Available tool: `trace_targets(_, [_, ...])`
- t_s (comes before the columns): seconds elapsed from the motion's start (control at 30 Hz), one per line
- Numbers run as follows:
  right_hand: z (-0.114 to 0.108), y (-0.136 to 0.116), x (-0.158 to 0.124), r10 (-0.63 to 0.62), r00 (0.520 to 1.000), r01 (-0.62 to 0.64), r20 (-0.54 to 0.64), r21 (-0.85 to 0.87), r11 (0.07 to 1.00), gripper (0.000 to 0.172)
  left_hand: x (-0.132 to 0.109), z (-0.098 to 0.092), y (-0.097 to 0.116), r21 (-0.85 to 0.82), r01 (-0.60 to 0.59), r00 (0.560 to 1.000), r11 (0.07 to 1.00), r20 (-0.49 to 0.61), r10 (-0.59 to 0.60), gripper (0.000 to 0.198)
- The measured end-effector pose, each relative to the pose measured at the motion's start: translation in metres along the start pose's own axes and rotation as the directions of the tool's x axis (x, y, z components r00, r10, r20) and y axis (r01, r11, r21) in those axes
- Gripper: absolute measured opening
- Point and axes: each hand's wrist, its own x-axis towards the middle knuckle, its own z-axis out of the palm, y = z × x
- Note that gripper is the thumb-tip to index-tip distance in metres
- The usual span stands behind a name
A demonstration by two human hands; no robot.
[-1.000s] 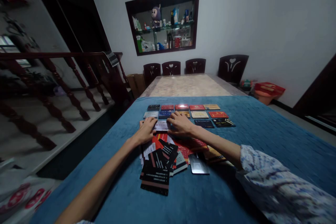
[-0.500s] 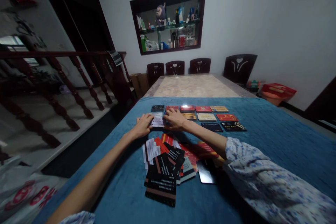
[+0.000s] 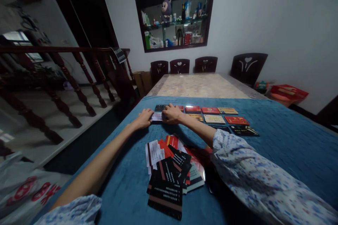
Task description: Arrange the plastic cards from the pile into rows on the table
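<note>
A white card point(image 3: 157, 116) lies on the blue cloth at the left end of the middle row of cards. My left hand point(image 3: 143, 119) has its fingertips pressed on its left edge. My right hand point(image 3: 172, 114) grips its right side with bent fingers, hiding that part and some neighbouring cards. Just behind it is a black card point(image 3: 160, 107). Rows of cards spread to the right, among them a red card point(image 3: 210, 110), a cream card point(image 3: 214, 119) and a black patterned card point(image 3: 243, 130). Nearer me lies a loose, overlapping pile of black cards point(image 3: 166, 191), white cards point(image 3: 153, 153) and red ones.
The blue cloth point(image 3: 118, 190) covers the near part of a long table with a bare stone-like far end point(image 3: 190, 83). Dark chairs point(image 3: 206, 65) stand behind it. A wooden railing point(image 3: 68, 77) and a plastic bag point(image 3: 23, 186) are on the left, a red bag point(image 3: 289, 92) on the right.
Both hands have shifted the white card slightly away from me, closer to the black card behind. My right forearm has swung left, and the view has turned slightly.
</note>
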Motion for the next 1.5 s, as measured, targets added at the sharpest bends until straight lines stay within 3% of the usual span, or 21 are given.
trace_targets(0.17, [0.000, 0.003, 0.010, 0.029, 0.998, -0.029, 0.048, 0.002, 1.000, 0.047, 0.017, 0.005, -0.010, 0.040, -0.027, 0.999, 0.999, 0.020, 0.026, 0.041])
trace_targets(0.5, [-0.002, 0.009, 0.021, 0.040, 0.986, -0.047, 0.160, 0.040, 0.998, 0.044, 0.039, 0.005, -0.009, 0.061, -0.042, 0.995, 0.997, 0.093, 0.036, 0.036])
trace_targets(0.83, [-0.005, 0.008, 0.024, 0.049, 0.981, -0.057, 0.190, 0.033, 0.998, 0.044, 0.039, -0.007, -0.002, 0.038, -0.042, 0.988, 0.998, 0.152, 0.035, 0.035])
trace_targets(1.13, [-0.005, 0.006, 0.028, 0.072, 0.974, -0.084, 0.213, 0.047, 0.995, 0.044, 0.042, -0.005, -0.004, 0.037, -0.048, 0.980, 0.998, 0.194, 0.040, 0.035])
trace_targets(1.5, [-0.008, 0.008, 0.026, 0.081, 0.968, -0.092, 0.237, 0.037, 0.995, 0.046, 0.040, 0.004, -0.009, 0.031, -0.042, 0.992, 0.999, 0.123, 0.038, 0.052])
